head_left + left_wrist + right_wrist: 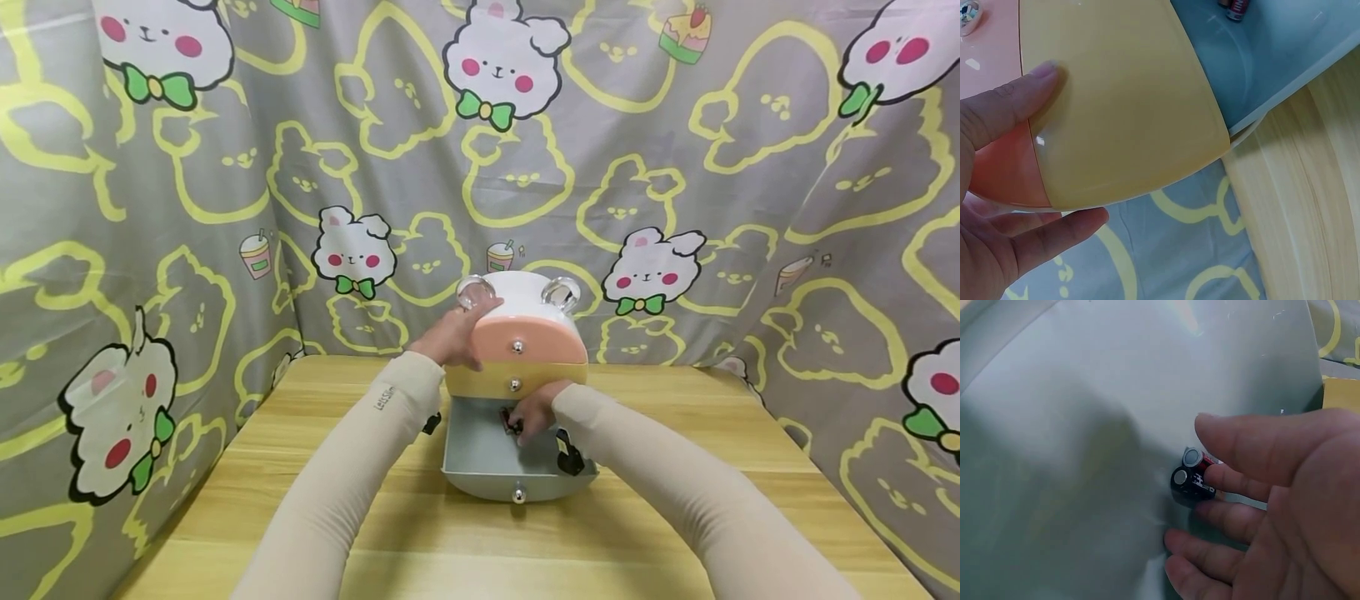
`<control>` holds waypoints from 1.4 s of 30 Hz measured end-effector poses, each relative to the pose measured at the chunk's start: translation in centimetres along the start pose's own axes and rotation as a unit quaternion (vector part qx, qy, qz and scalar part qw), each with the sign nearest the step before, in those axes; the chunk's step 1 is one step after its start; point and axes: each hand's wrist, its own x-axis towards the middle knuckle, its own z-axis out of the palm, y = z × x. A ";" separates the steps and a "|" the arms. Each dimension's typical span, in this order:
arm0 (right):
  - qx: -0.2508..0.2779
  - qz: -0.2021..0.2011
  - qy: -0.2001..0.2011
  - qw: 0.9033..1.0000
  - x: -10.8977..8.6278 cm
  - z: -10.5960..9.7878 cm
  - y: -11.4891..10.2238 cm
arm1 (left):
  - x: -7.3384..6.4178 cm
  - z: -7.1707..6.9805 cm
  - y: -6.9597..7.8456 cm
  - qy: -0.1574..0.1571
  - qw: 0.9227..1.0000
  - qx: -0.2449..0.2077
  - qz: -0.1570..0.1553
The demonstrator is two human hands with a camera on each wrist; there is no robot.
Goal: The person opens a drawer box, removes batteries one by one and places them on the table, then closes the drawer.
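Observation:
A small drawer cabinet [525, 292] with a rounded white top and clear ear-shaped pieces stands on the table. My left hand [446, 335] grips its left side, the thumb on the front by the seam of the peach drawer [551, 340] and yellow drawer [1129, 112], fingers along the side. Below them the grey bottom drawer [476, 454] is pulled out. Inside it my right hand [537, 412] reaches down, thumb held apart from the fingers. At its fingertips are a black battery [1192, 484] and a red-and-dark battery [1194, 457], side by side.
The wooden table [375, 533] extends around the cabinet. A patterned curtain [420, 183] encloses the back and both sides, close behind the cabinet. A silver knob [519, 494] sticks out from the grey drawer's front.

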 end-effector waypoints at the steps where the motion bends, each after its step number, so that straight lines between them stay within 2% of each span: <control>1: -0.003 -0.002 0.002 1.000 0.1 0.0 0.0 | 0.0 0.0 0.0 0.001 1.000 0.002 0.000; 11: -0.039 0.001 0.004 0.999 0.6 0.4 0.1 | 0.0 0.0 -0.1 -0.001 1.000 -0.003 0.002; 15: -0.051 -0.016 0.003 0.999 0.8 0.2 0.2 | 0.0 0.1 -0.2 -0.002 1.000 -0.005 -0.004; 25: 0.013 -0.027 -0.039 0.999 1.2 0.6 0.3 | 0.0 0.0 -0.1 -0.001 1.000 -0.002 -0.002; 32: 0.007 -0.046 -0.023 0.999 1.2 1.1 0.1 | -0.2 0.1 0.0 -0.005 1.000 -0.001 -0.009; 38: 0.046 -0.027 -0.019 0.998 1.2 1.2 0.1 | -0.1 0.1 0.0 -0.003 1.000 -0.003 -0.002; 42: 0.049 -0.017 -0.007 0.999 0.9 1.0 0.3 | -0.1 -0.1 0.0 -0.002 1.000 0.003 -0.001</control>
